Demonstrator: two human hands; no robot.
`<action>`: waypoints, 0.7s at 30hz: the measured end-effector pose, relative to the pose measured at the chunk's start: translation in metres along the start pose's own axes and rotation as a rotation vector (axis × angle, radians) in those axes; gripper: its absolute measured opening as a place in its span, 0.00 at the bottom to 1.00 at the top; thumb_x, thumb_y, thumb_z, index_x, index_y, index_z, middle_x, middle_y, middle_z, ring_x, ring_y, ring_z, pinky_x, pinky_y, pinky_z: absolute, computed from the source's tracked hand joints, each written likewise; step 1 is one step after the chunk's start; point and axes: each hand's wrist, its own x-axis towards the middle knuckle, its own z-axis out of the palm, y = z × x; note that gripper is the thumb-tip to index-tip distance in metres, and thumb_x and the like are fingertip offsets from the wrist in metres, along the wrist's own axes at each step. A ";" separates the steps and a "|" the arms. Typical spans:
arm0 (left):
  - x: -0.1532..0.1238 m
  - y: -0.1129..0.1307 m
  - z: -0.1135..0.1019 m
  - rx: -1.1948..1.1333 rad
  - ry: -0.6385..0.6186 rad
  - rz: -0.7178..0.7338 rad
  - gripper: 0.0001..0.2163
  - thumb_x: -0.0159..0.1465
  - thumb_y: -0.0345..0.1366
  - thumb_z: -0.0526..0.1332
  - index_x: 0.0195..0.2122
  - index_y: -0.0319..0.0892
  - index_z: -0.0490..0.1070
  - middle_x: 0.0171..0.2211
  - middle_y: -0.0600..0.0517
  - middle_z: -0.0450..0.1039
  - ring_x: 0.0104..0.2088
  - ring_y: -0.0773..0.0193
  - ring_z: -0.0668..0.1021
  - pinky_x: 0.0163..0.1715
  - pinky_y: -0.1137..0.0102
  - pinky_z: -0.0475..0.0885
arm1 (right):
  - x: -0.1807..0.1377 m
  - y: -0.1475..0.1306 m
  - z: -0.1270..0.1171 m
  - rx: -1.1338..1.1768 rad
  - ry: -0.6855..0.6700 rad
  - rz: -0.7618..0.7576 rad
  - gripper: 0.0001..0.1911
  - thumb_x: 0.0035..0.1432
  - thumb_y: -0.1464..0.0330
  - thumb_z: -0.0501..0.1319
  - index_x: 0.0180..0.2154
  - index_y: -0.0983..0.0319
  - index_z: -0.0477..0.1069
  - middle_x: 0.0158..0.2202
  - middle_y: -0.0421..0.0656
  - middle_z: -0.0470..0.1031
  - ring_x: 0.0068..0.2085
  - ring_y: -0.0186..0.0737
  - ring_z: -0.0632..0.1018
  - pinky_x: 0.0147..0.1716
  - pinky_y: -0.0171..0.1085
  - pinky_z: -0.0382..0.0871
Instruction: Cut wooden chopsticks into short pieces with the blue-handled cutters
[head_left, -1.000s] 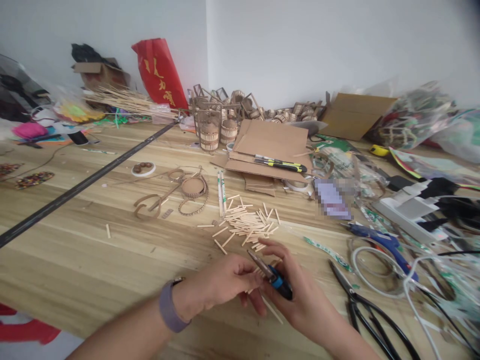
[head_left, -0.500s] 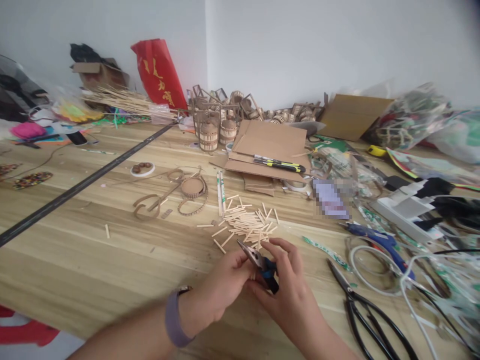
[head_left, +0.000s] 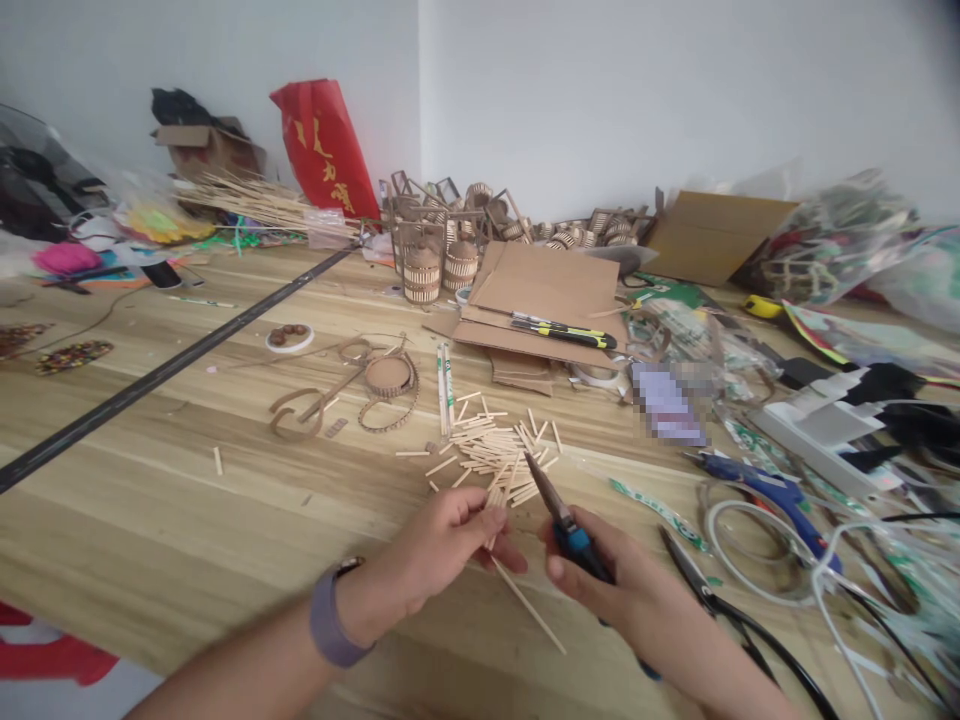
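My left hand (head_left: pixel 431 555) pinches a thin wooden stick (head_left: pixel 529 606) that slants down to the right over the wooden table (head_left: pixel 187 520). My right hand (head_left: pixel 615 580) grips blue-handled pliers (head_left: pixel 562 520), jaws pointing up and left, just right of the stick. A pile of short cut sticks (head_left: pixel 495 450) lies just beyond both hands. A grey band sits on my left wrist.
Black scissors (head_left: pixel 720 610), a blue glue gun (head_left: pixel 765 490) and white cables lie at the right. Cardboard sheets with a yellow-black knife (head_left: pixel 562 330), small stick baskets (head_left: pixel 424 270), cardboard rings (head_left: pixel 386 380) and a long black bar (head_left: pixel 165 375) fill the far side.
My hands have drawn apart: the right hand with the pliers moved right and its jaws left the stick. The left hand keeps hold of the stick.
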 end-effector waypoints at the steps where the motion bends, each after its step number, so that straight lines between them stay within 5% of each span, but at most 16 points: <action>1: -0.001 0.003 -0.003 0.026 -0.007 -0.002 0.22 0.58 0.57 0.61 0.31 0.39 0.68 0.27 0.48 0.77 0.30 0.61 0.78 0.31 0.70 0.68 | -0.001 0.000 -0.007 0.025 -0.082 0.032 0.19 0.59 0.51 0.58 0.38 0.60 0.72 0.27 0.38 0.70 0.27 0.36 0.71 0.25 0.33 0.66; 4: -0.003 0.010 -0.011 0.083 -0.027 0.002 0.21 0.60 0.55 0.60 0.34 0.38 0.69 0.28 0.47 0.78 0.30 0.61 0.78 0.31 0.70 0.68 | -0.004 0.001 -0.021 0.025 -0.215 0.051 0.19 0.61 0.51 0.56 0.38 0.60 0.73 0.29 0.40 0.72 0.31 0.37 0.72 0.28 0.33 0.66; 12: -0.007 0.011 -0.010 0.170 -0.152 0.013 0.17 0.65 0.49 0.56 0.35 0.38 0.70 0.27 0.49 0.79 0.30 0.64 0.78 0.30 0.73 0.67 | -0.005 -0.009 -0.017 -0.004 -0.282 0.024 0.18 0.61 0.54 0.57 0.35 0.59 0.76 0.29 0.40 0.75 0.31 0.39 0.73 0.29 0.33 0.68; 19: -0.009 0.006 -0.002 0.172 -0.223 -0.021 0.17 0.67 0.48 0.54 0.35 0.38 0.71 0.26 0.49 0.78 0.28 0.65 0.78 0.29 0.74 0.66 | -0.004 -0.017 -0.010 0.079 -0.308 -0.034 0.21 0.61 0.51 0.55 0.33 0.60 0.75 0.26 0.39 0.73 0.27 0.35 0.71 0.27 0.31 0.69; 21: -0.010 0.004 0.000 0.143 -0.244 -0.039 0.17 0.66 0.49 0.55 0.35 0.38 0.71 0.25 0.50 0.77 0.28 0.65 0.78 0.28 0.75 0.65 | -0.004 -0.018 -0.008 0.058 -0.215 -0.056 0.20 0.59 0.51 0.58 0.30 0.60 0.75 0.24 0.38 0.73 0.26 0.35 0.71 0.25 0.31 0.69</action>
